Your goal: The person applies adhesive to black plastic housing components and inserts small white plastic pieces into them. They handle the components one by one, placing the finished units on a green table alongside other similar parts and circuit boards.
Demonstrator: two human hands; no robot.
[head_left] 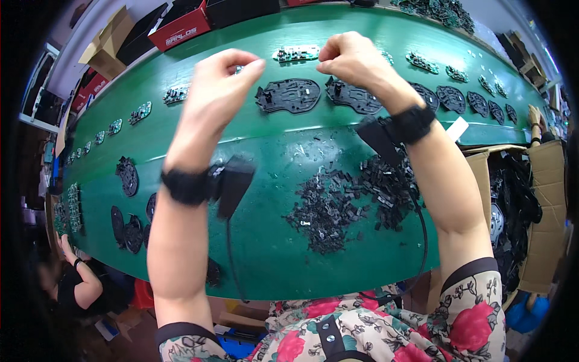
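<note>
Both my hands reach over the far half of the green table. My left hand (pixel 218 87) is closed, its fingers curled toward the thumb; a bit of a circuit board (pixel 239 69) shows at the gap between them. My right hand (pixel 354 59) is closed too, with thumb and forefinger pinched together. Whatever is in either hand is too small or hidden. Between the hands, nearest the right fingertips, lies a populated green circuit board (pixel 295 53). Below it rest a black plastic mouse base (pixel 289 95) and a second black base (pixel 354 98), partly under my right forearm.
A heap of small black plastic parts (pixel 329 208) covers the table's near middle. Rows of boards (pixel 140 113) and black bases (pixel 451 99) run left and right. A cardboard box (pixel 546 211) with black parts stands at right. Other people's hands (pixel 65 246) show at both sides.
</note>
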